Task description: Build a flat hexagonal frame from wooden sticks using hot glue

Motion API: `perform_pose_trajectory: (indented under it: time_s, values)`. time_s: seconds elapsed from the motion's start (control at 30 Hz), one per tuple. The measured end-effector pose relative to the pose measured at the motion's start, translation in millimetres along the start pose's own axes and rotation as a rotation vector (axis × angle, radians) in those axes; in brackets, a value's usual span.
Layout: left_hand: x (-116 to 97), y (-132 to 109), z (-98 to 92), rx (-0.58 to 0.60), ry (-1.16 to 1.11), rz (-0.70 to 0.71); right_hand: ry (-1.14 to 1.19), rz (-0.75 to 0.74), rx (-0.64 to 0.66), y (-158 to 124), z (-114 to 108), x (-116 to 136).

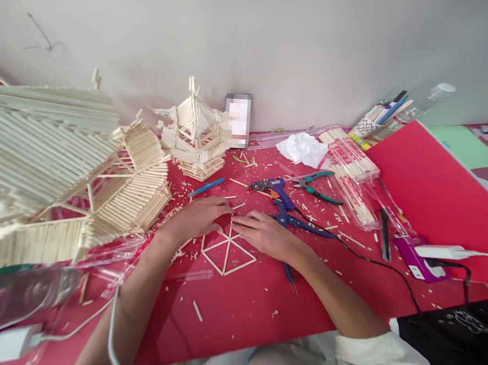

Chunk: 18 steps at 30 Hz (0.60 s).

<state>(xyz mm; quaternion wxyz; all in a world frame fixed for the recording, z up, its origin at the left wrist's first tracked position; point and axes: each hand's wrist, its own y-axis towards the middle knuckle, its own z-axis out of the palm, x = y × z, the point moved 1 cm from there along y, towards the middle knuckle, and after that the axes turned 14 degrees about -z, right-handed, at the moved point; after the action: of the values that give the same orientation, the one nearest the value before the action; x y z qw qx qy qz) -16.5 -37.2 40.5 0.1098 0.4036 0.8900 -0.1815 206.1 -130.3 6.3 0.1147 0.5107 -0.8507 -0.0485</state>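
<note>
A small wheel-shaped frame of thin wooden sticks (226,257), with spokes meeting in the middle, lies flat on the red tabletop. Over its far left part curls my left hand (203,216), fingertips at the far spoke and the thumb pointing inward. My right hand (265,234) meets it from the other side, its fingers bunched against the same spoke. Both sets of fingertips touch the frame's far part, which they partly hide. Just beyond my right hand is a blue-handled tool (283,213); a blue pen (206,186) lies beyond my left.
Stick-built pagoda models stand at left, one large roof (43,153) and one small tower (197,130). A purple glue gun (274,190), green-handled cutters (321,194), bagged sticks (350,172), a black cable (371,262) and a purple power strip (419,262) lie at right among wood scraps.
</note>
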Motion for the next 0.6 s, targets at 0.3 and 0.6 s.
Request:
perform_pose_trajectory:
  time_s: [0.3,0.6]
  values:
    - [4.7,0.8,4.1,-0.023,-0.063,0.020,0.018,0.007,0.009,-1.2,-0.5,0.3]
    - [4.0,1.8,5.1,-0.019,-0.099,0.031,0.074,0.065,-0.015,1.3,-7.1,4.4]
